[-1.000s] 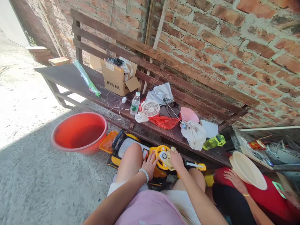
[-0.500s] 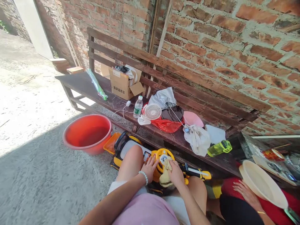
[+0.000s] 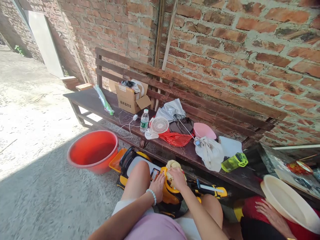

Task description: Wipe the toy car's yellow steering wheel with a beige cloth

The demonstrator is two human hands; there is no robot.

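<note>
A yellow and black ride-on toy vehicle stands between my knees, beside the bench. Pressed over its yellow steering wheel is a pale yellow cloth, bunched under my right hand. The fingers of that hand are closed on the cloth, and most of the wheel is covered. My left hand, with a beaded bracelet on the wrist, lies with fingers stretched on the toy's body just left of the wheel. A sticker panel shows beside its fingertips.
A red basin sits on the concrete at left. Along the wooden bench are a cardboard box, water bottle, small fan, white bag and green bottle. At right, another person's hand is near a cream basin.
My right hand has moved the cloth from the near side of the steering wheel up and over to its far side. My left hand stays on the toy. The view has tilted slightly.
</note>
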